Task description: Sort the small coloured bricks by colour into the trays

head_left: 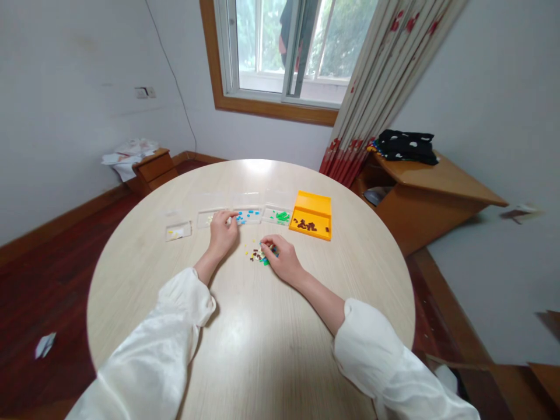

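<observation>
A small heap of tiny coloured pieces [256,254] lies near the middle of the round wooden table [249,344]. My right hand [282,256] rests at the heap's right edge, fingers curled in a pinch over a few pieces. My left hand [222,230] reaches forward, its fingertips together at a clear tray [205,219] holding pale pieces; what it pinches is too small to make out. Beside it stand a clear tray with blue pieces [248,216], one with green pieces [277,216], and an orange tray with dark brown pieces [311,214].
A further clear tray with yellow bits [178,231] sits at the left end of the row. Behind the table are a window [284,46], a flowered curtain [376,87], a wooden desk with dark cloth [406,146] at right, and a low cabinet [151,166] at left.
</observation>
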### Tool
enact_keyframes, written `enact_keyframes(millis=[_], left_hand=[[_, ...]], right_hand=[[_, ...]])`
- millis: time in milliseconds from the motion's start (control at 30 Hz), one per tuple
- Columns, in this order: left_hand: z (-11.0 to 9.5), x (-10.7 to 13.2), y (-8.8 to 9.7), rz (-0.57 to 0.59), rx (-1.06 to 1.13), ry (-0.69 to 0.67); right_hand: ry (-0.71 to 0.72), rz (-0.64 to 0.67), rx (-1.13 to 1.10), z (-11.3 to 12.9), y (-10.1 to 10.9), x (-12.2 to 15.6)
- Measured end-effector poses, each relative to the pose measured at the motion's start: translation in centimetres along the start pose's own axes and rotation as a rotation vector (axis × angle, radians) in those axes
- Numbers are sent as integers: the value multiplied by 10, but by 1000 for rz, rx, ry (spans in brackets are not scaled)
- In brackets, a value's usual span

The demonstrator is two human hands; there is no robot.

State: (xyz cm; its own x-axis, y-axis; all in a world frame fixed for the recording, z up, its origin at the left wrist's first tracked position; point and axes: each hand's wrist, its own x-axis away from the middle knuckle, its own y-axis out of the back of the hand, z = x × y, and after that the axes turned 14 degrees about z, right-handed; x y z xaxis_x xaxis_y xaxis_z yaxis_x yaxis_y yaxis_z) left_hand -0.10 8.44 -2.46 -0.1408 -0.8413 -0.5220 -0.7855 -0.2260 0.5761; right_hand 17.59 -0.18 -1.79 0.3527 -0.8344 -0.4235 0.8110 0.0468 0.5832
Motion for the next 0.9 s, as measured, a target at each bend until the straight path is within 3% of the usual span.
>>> enact_keyframes(millis=[100, 200, 433, 700, 900], left_hand=[[-14, 8, 2, 83, 16, -106], [-30, 19, 0, 239, 61, -179], [-54, 32, -5, 471, 201, -194], [-49, 31, -8, 423, 189, -126], [-27, 18, -2, 176, 85, 13]], right_hand=[[23, -51, 35, -2, 1, -1], [42, -104, 82, -4, 3, -3], [2, -124, 57, -5, 6, -3], [-61, -83, 23, -6, 6, -5], [-98, 34, 137, -12, 2, -6]])
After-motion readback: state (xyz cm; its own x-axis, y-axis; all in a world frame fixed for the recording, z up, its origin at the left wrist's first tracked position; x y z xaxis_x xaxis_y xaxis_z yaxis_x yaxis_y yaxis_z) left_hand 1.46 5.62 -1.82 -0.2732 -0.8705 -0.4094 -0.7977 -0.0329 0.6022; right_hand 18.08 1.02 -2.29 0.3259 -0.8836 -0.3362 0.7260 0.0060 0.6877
